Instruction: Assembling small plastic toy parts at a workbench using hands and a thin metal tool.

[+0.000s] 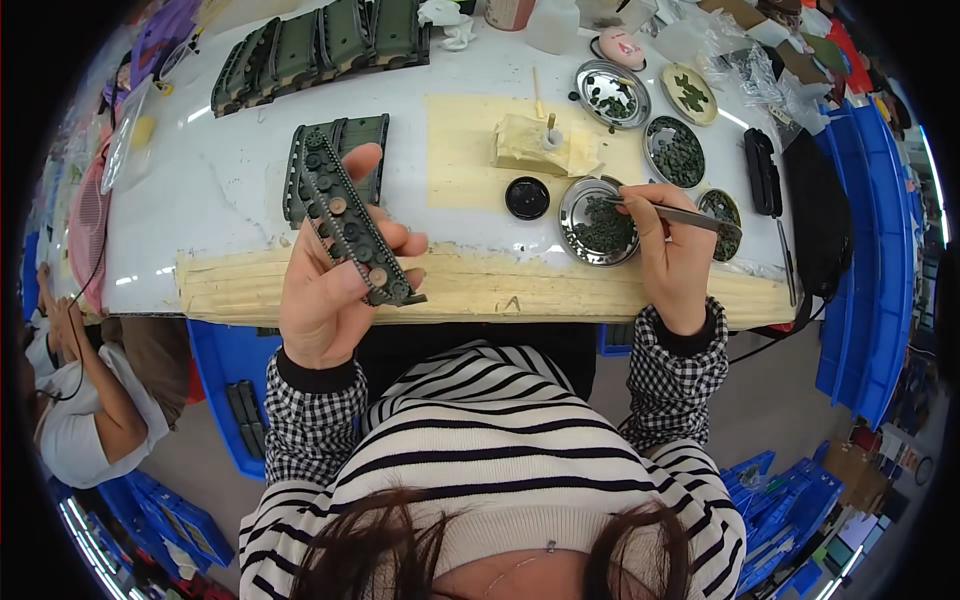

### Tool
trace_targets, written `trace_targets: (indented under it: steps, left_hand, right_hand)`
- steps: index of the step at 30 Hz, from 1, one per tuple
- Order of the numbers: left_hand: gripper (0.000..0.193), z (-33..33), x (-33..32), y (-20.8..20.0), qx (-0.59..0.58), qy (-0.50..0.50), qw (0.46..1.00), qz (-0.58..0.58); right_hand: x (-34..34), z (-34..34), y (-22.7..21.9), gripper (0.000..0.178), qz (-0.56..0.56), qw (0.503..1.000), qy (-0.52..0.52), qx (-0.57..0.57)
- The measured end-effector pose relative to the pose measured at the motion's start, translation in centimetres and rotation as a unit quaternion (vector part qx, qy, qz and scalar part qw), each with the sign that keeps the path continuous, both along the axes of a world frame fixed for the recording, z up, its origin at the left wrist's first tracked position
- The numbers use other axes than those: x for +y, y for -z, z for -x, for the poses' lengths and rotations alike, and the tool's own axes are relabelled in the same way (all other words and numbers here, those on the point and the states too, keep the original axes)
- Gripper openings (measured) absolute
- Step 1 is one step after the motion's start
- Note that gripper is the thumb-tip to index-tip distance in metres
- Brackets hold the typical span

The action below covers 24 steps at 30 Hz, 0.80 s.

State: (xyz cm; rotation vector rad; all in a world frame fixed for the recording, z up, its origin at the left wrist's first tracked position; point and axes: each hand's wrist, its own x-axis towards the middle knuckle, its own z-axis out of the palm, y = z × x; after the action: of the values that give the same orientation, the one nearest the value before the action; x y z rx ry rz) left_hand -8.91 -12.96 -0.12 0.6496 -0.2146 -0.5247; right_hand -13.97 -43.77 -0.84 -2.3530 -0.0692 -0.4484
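My left hand [322, 300] is closed around a dark green toy tank track assembly [352, 225], tilted, with its row of wheels facing up. A few of the wheels have tan centres. In my right hand [678, 255] is a pair of metal tweezers [690, 214], pinched between thumb and fingers. The tweezer tips are over a round metal dish [566, 228] of tiny dark green parts [606, 230]; whether they grip a part is too small to tell. Behind my left hand another green tank piece [368, 142] lies on the table.
Several green tank pieces [335, 48] stand in a row at the far left. A tape-covered block [525, 150] and a black round lid [527, 198] are mid-table. More dishes of parts [676, 155] stand on the right, near a black case [762, 172]. A co-worker [95, 400] sits at left.
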Motion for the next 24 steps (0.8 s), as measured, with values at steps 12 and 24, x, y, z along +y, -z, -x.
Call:
trace_targets:
  steps: [12,24]
  left_hand:
    - [0.066,1.5,-3.5,-2.5,-0.082,-0.08,0.976,-0.185]
    - [0.02,2.3,-3.8,-1.5,-0.029,-0.015,0.981,-0.19]
  right_hand:
    - [0.0,-0.1,0.1,0.015,0.003,1.0,-0.012,-0.011]
    - [0.3,-0.2,-0.4,0.015,0.04,0.998,-0.034,-0.044]
